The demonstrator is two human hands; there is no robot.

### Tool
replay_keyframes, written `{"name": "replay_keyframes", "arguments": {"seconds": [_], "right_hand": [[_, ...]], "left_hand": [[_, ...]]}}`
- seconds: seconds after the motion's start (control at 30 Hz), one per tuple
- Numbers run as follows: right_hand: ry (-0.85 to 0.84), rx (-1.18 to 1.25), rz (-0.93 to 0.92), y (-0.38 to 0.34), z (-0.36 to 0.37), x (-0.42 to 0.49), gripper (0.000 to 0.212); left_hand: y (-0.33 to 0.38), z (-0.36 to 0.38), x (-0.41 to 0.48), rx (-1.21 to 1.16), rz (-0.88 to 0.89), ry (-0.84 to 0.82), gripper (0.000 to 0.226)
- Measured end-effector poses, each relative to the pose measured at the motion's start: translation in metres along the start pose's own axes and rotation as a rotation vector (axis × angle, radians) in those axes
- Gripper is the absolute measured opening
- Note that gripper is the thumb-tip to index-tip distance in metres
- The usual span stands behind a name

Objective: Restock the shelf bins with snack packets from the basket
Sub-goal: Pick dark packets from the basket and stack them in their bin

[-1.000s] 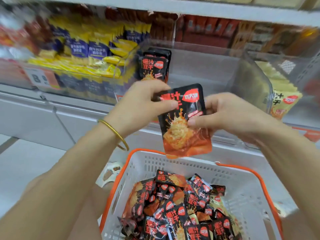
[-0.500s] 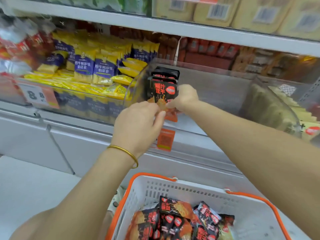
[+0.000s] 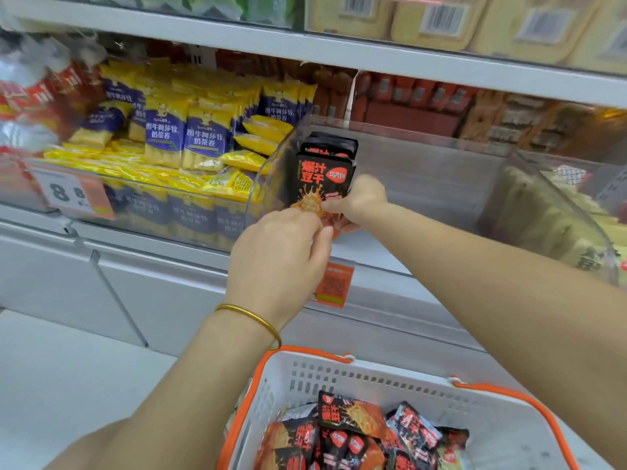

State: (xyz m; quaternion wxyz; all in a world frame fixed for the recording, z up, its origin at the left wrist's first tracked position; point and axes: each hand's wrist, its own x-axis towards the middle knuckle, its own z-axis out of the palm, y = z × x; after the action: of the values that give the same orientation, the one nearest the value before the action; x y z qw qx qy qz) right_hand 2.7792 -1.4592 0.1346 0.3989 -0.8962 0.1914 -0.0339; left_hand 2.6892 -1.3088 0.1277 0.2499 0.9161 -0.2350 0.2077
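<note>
Packet reached the bin (right hand pinching).

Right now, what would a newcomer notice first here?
The left hand and right hand pinch a black-and-red snack packet upright at the left end of a clear plastic shelf bin. Left of it, yellow-and-blue packets crowd the neighbouring bin; below, a white plastic basket with orange rim holds more black-and-red packets.

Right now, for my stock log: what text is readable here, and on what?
"爆汁豆干": black snack packet.
"奶茶卷": blue-and-yellow packets.
"8 8": price tag.
Too blurred to read: orange tag, barcode labels.
</note>
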Motion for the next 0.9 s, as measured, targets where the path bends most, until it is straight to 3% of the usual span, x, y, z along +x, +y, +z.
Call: {"name": "replay_keyframes", "arguments": {"seconds": [0.17,0.43,0.6,0.7,0.77,0.83,0.9], "right_hand": [[-0.033,0.037,0.020,-0.006,-0.013,-0.016,0.033],[-0.045,0.128,-0.026,0.010,-0.052,-0.062,0.037],[0.003,0.265,-0.249,0.020,-0.077,-0.115,0.032],[-0.072,0.358,-0.357,0.043,-0.091,-0.166,0.023],[-0.250,0.310,-0.274,0.073,-0.080,-0.183,0.018],[-0.420,0.122,-0.113,0.114,-0.053,-0.182,0.017],[-0.547,-0.140,0.019,0.164,-0.016,-0.173,0.013]], "left_hand": [[-0.005,0.002,-0.002,-0.044,0.046,0.065,0.044],[0.002,0.000,-0.016,-0.027,0.175,0.248,0.022],[0.031,-0.007,-0.038,0.021,0.242,0.339,0.014],[0.043,0.000,-0.059,-0.072,0.328,0.194,0.017],[0.048,0.010,-0.074,-0.035,0.318,-0.064,0.025],[0.050,0.023,-0.085,0.055,0.223,-0.357,0.029],[0.048,0.038,-0.090,0.120,0.178,-0.502,0.026]]}}
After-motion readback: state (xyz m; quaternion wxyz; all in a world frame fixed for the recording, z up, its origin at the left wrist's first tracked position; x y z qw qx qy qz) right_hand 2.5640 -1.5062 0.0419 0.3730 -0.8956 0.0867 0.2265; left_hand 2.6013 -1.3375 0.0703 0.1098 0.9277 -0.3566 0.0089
